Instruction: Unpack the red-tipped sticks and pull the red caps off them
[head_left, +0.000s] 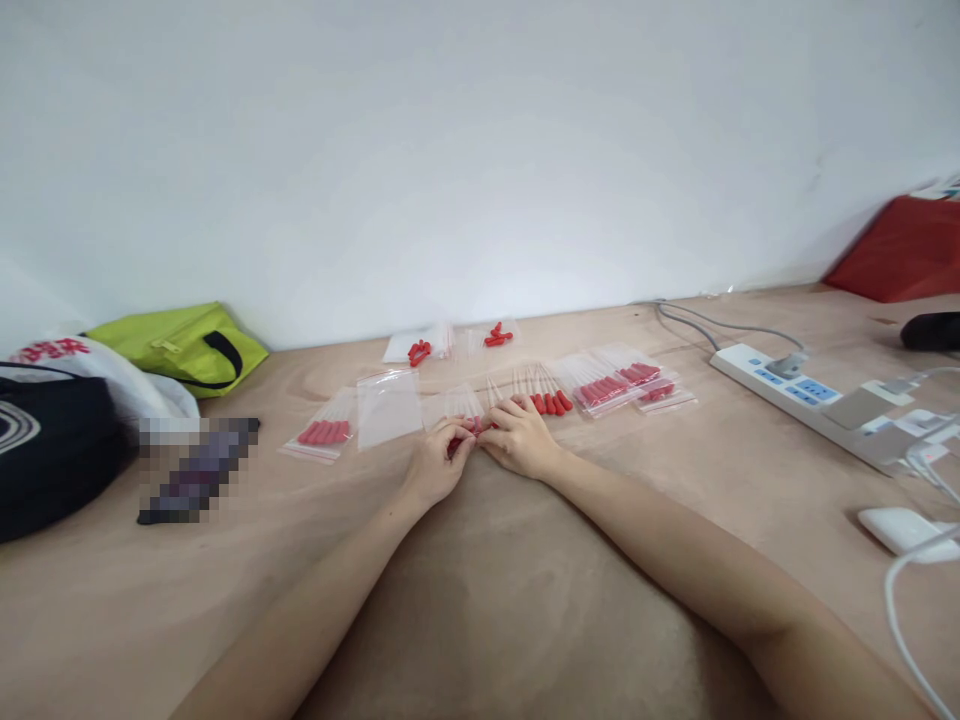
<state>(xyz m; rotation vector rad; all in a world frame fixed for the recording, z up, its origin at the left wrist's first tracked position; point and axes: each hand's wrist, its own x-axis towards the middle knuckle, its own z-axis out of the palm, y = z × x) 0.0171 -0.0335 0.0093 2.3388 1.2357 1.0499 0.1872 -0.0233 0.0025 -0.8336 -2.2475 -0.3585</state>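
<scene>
At the middle of the table my left hand (439, 462) and my right hand (521, 440) meet, fingers closed in a pinch at the near edge of a clear zip bag (461, 402). Thin pale rods and a bit of red show inside this bag; my fingers hide the rest. Just beyond and right of my right hand lies a loose row of thin rods with red handles (553, 403). To the left of my left hand are a flat clear zip bag (388, 410) and a filled bag of red-handled rods (324, 432).
Several filled bags (604, 385) overlap at the right. Red pieces (420, 352) lie near the wall. A power strip (795, 385) with cables and a white charger (900, 530) are at right. A green bag (180, 345), a black bag (60, 450) and a blurred dark object (199, 475) are left.
</scene>
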